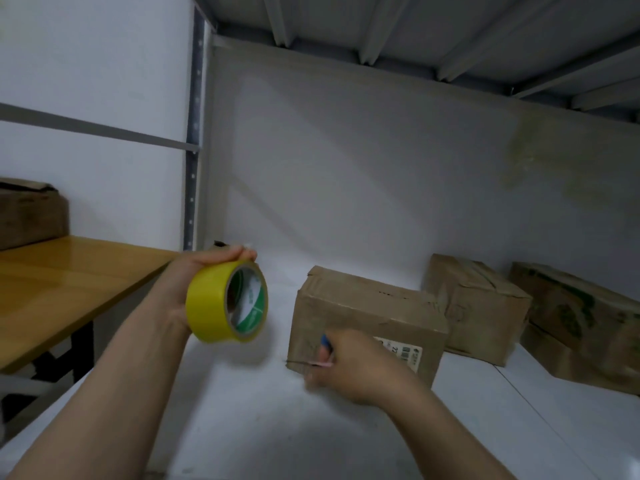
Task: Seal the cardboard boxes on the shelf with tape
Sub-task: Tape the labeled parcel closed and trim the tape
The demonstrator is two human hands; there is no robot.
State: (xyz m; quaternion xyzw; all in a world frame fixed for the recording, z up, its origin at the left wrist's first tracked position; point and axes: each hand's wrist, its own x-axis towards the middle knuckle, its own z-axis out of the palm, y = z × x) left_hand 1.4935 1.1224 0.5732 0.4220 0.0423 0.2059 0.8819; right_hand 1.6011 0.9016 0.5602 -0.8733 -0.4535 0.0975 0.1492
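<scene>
Head view: left hand (pixel 188 271) wraps the yellow tape roll (pixel 221 303), held in the air left of the nearest cardboard box (pixel 367 317) on the white shelf (pixel 242 427). The roll is judged light and stiff, best held by rim and core. Right hand (pixel 349 372) curls round a small blue-tipped tool (pixel 325 341), blurred, at that box's front. Second box (pixel 474 306) and third box (pixel 581 323) sit right, wooden table (pixel 69 282) left; the low upper deck (pixel 415 29) may cramp reach.

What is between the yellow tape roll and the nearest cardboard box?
Nothing: the head view shows only bare white shelf between tape roll and box.
</scene>
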